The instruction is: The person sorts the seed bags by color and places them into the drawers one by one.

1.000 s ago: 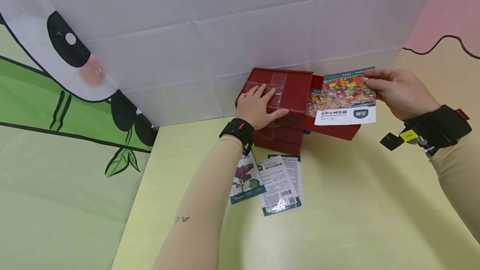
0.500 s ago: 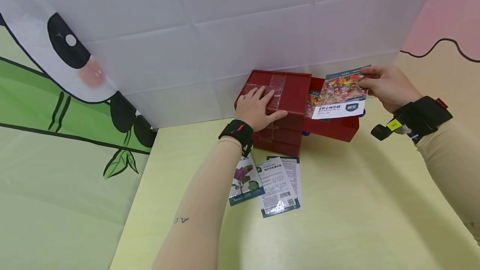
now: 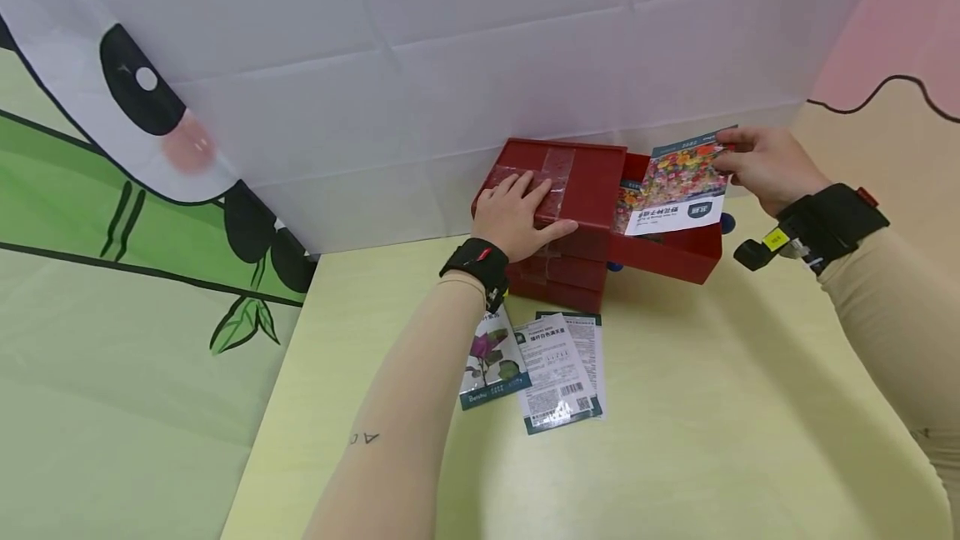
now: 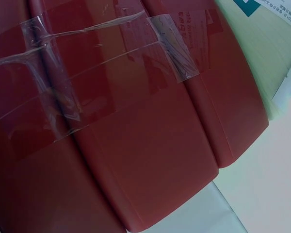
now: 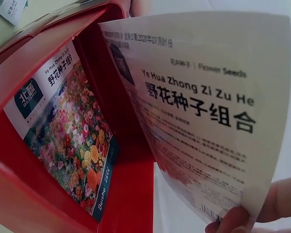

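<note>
My left hand (image 3: 510, 219) rests with spread fingers on the top of a red drawer box (image 3: 592, 177) crossed by clear tape. To the right, a red drawer (image 3: 671, 261) sticks out of the box. Over this drawer my right hand (image 3: 768, 169) pinches a flower seed packet (image 3: 678, 182) by its edge between thumb and fingers. The right wrist view shows the text side of that held packet, slightly bent. Inside the drawer lies another seed packet (image 5: 72, 131) with a colourful flower picture. The left wrist view shows taped drawer fronts (image 4: 136, 131); my left hand is out of it.
In front of the box, several seed packets lie on the pale yellow table (image 3: 675, 440): one with a purple flower (image 3: 491, 361) and a white text-side packet (image 3: 555, 373) overlapping another. A blue knob (image 3: 727, 223) shows by the drawer. A pale cloth wall (image 3: 450, 90) stands behind.
My right hand has moved left with the seed packet, bringing it further over the protruding drawer. My left hand stays in place on the box.
</note>
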Demonstrator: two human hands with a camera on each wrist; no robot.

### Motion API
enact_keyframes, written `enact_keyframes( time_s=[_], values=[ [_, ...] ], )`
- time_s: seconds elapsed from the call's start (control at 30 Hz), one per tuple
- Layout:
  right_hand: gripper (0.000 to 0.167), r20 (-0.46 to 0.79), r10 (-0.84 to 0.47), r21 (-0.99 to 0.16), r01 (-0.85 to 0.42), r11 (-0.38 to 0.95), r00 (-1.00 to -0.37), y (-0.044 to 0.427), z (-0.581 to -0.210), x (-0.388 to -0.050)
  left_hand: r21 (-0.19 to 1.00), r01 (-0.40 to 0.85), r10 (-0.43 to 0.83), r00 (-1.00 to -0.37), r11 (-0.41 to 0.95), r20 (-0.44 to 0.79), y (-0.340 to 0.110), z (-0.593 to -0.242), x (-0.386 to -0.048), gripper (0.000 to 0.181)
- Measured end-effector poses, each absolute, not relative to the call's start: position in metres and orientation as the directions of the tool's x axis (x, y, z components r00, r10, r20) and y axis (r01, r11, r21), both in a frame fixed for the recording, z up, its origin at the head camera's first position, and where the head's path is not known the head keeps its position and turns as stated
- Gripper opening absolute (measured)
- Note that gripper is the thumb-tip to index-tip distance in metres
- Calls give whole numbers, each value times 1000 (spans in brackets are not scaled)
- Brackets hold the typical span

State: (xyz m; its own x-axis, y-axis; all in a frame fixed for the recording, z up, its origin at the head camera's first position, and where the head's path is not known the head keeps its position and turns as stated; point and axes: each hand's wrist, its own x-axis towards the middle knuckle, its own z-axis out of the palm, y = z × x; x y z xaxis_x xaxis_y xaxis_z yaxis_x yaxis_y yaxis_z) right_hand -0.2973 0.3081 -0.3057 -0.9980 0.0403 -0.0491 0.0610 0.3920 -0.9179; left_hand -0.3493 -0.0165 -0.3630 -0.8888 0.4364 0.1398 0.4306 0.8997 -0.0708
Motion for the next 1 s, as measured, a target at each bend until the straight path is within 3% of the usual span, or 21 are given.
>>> enact_keyframes(
  time_s=[1.0],
  values=[
    [61,-117,-2,-911,107,398,-993,287,-312,-308,-66,425,430,-892,903,137,-17,-361,-347,91]
  ],
)
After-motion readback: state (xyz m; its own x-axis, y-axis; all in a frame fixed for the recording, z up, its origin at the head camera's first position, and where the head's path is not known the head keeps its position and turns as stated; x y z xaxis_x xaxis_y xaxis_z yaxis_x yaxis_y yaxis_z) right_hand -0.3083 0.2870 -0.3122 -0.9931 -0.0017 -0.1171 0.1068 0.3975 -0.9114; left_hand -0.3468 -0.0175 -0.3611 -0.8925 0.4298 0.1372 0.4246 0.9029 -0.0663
